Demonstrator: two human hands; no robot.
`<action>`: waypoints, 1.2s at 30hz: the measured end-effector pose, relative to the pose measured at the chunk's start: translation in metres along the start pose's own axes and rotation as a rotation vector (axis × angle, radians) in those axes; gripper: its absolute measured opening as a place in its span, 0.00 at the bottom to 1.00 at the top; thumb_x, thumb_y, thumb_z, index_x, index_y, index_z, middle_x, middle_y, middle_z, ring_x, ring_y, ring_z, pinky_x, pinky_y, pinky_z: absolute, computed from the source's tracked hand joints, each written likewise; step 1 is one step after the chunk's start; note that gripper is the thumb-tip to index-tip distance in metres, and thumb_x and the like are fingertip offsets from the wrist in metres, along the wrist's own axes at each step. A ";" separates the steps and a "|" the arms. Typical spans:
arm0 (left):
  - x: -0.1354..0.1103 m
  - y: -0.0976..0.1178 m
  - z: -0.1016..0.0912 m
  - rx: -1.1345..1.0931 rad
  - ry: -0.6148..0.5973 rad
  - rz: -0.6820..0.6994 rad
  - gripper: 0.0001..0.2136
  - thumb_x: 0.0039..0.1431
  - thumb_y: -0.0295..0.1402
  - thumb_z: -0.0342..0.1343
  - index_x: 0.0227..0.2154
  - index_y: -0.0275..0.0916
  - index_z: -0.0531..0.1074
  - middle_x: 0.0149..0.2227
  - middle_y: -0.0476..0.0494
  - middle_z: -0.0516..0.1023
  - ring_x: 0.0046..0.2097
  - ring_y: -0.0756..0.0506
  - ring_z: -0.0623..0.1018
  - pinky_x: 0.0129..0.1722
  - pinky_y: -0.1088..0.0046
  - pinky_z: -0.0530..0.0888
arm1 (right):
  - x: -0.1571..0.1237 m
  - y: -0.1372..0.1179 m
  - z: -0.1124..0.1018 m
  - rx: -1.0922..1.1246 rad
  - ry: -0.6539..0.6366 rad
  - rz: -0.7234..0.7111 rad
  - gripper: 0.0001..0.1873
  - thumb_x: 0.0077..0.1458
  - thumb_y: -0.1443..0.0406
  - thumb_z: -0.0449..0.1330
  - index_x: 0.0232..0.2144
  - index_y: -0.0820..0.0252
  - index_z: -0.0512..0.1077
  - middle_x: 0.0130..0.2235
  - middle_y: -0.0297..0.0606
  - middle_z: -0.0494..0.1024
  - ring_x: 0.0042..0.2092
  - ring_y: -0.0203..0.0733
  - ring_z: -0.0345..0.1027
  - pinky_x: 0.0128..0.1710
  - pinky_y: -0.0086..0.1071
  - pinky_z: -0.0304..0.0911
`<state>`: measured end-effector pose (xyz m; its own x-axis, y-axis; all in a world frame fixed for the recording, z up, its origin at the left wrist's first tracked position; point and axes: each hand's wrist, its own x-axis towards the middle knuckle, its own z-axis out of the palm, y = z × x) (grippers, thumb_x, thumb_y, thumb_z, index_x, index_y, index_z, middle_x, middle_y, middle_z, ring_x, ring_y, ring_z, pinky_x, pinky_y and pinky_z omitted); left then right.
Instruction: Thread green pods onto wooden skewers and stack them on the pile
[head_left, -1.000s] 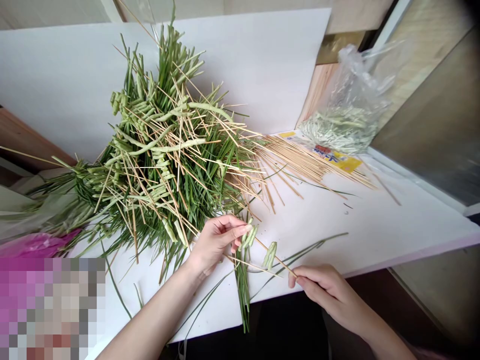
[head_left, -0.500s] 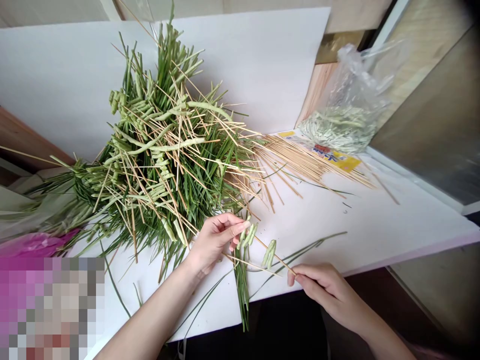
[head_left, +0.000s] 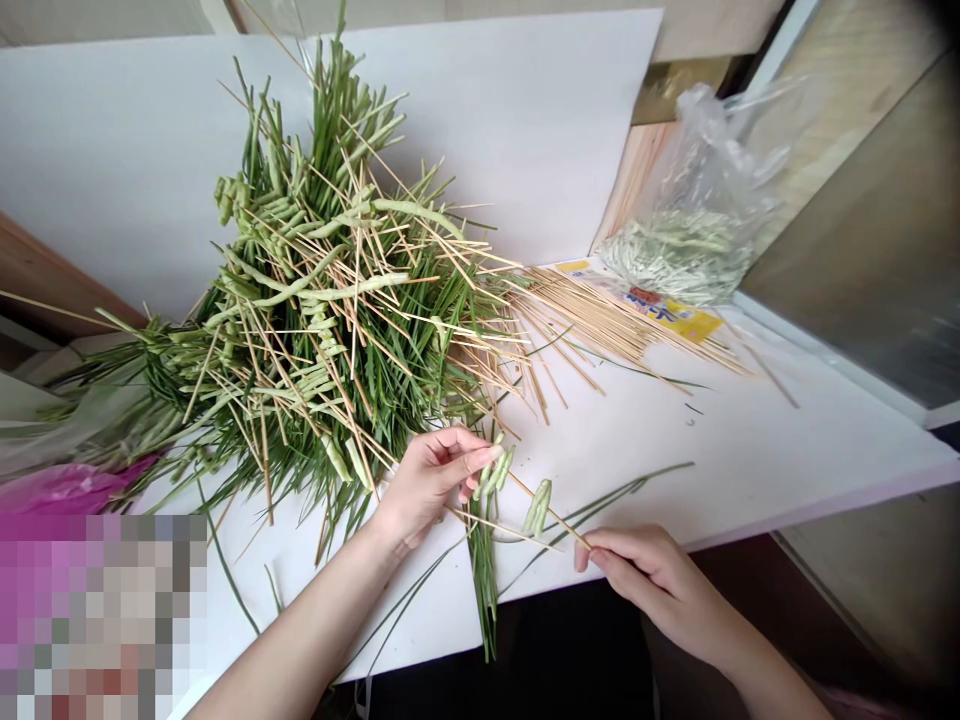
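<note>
head view: left hand (head_left: 427, 480) fingers pinch a folded green bundle (head_left: 496, 470) sitting on a skewer (head_left: 559, 518). right hand (head_left: 652, 580) pinches the skewer's near end, fingers pressed together on it. skewer is held low over the front of the worktop (head_left: 750, 450), between the hands, with a second bundle (head_left: 538, 508) threaded mid-stick. loose leaves (head_left: 486, 575) lie under it. behind: big pile (head_left: 322, 300) of skewers with greens on them, looks done. bare sticks (head_left: 600, 320) fan out to the right, not yet threaded, so a fair share looks left. bag (head_left: 697, 220) of greens at back right.
</note>
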<state>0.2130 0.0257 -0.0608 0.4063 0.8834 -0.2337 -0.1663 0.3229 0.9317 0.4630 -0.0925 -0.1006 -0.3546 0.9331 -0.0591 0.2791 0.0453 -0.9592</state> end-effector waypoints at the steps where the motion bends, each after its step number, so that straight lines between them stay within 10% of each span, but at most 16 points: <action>1: 0.000 0.000 0.000 0.000 0.000 -0.003 0.14 0.48 0.39 0.74 0.26 0.34 0.78 0.18 0.54 0.72 0.19 0.58 0.68 0.18 0.86 0.64 | 0.000 -0.001 0.000 -0.003 -0.001 -0.001 0.22 0.74 0.54 0.49 0.34 0.60 0.73 0.22 0.25 0.50 0.24 0.34 0.45 0.26 0.31 0.43; 19: -0.002 0.000 0.006 0.034 0.029 -0.025 0.16 0.45 0.40 0.75 0.24 0.34 0.77 0.17 0.55 0.70 0.18 0.57 0.67 0.17 0.84 0.65 | 0.000 -0.003 0.005 -0.164 0.058 -0.059 0.19 0.74 0.58 0.48 0.35 0.59 0.73 0.30 0.34 0.74 0.32 0.39 0.66 0.33 0.28 0.57; 36: -0.005 0.007 0.000 0.389 0.022 0.183 0.15 0.55 0.45 0.68 0.28 0.36 0.82 0.23 0.50 0.72 0.26 0.53 0.67 0.26 0.77 0.64 | 0.004 -0.004 0.004 -0.128 0.089 -0.082 0.20 0.74 0.57 0.49 0.35 0.59 0.73 0.30 0.34 0.74 0.31 0.39 0.66 0.32 0.29 0.58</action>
<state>0.2104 0.0236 -0.0535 0.3815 0.9226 -0.0571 0.1195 0.0121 0.9928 0.4565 -0.0907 -0.0982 -0.3017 0.9522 0.0480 0.3664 0.1623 -0.9162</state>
